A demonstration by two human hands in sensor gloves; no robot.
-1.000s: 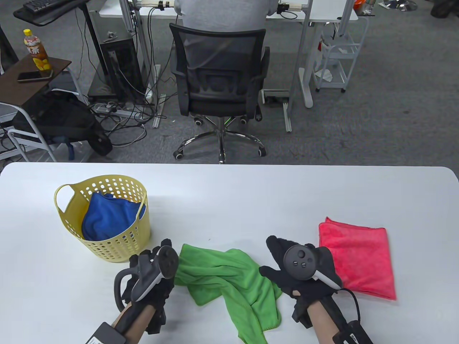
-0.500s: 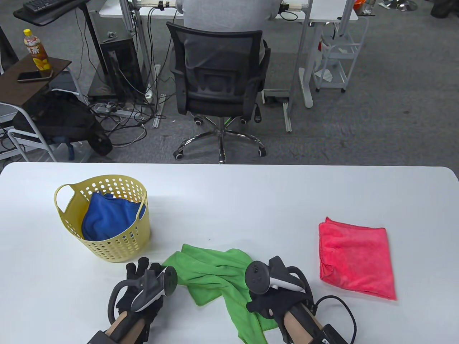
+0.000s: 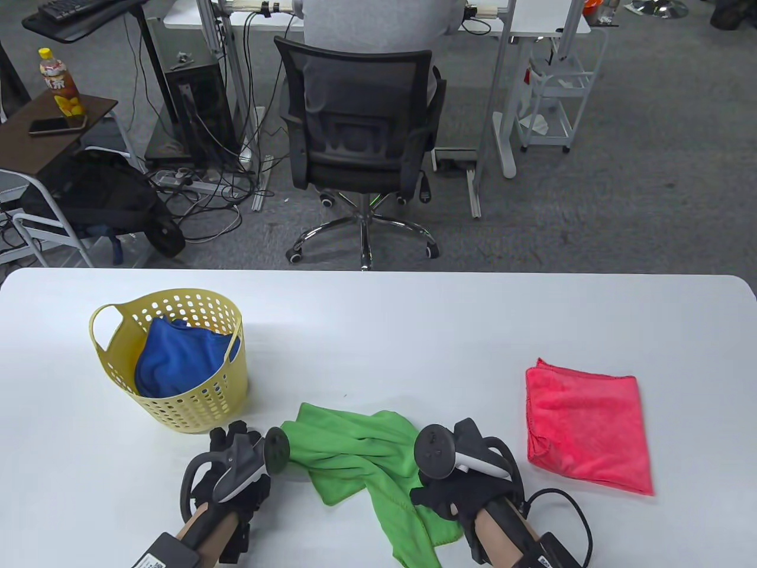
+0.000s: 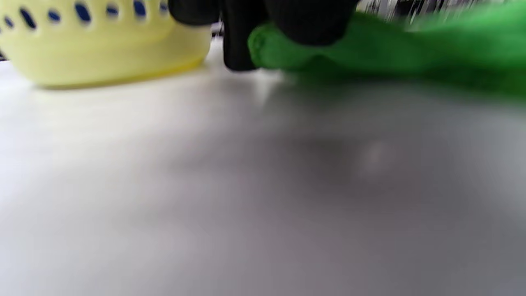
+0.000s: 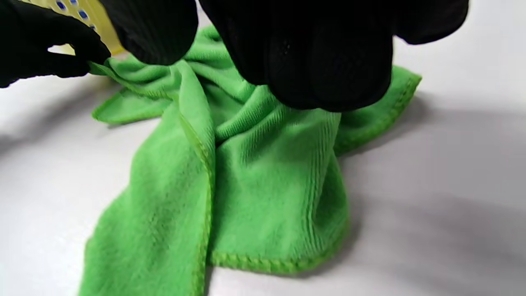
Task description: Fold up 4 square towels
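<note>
I am gripping the crumpled green towel (image 3: pixel 378 467): left hand (image 3: pixel 233 473) pinching an edge, right hand (image 3: pixel 461 491) curled on cloth beneath its fingers. Spreading it flat is what I judge comes next.

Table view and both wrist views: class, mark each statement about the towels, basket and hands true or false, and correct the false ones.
1. The green towel lies crumpled between the hands. True.
2. The pink towel is in the basket. False: it lies folded on the table; a blue towel is in the basket.
3. The left hand pinches the green towel's edge. True.
4. The right hand holds the pink towel. False: it grips the green one.
</note>
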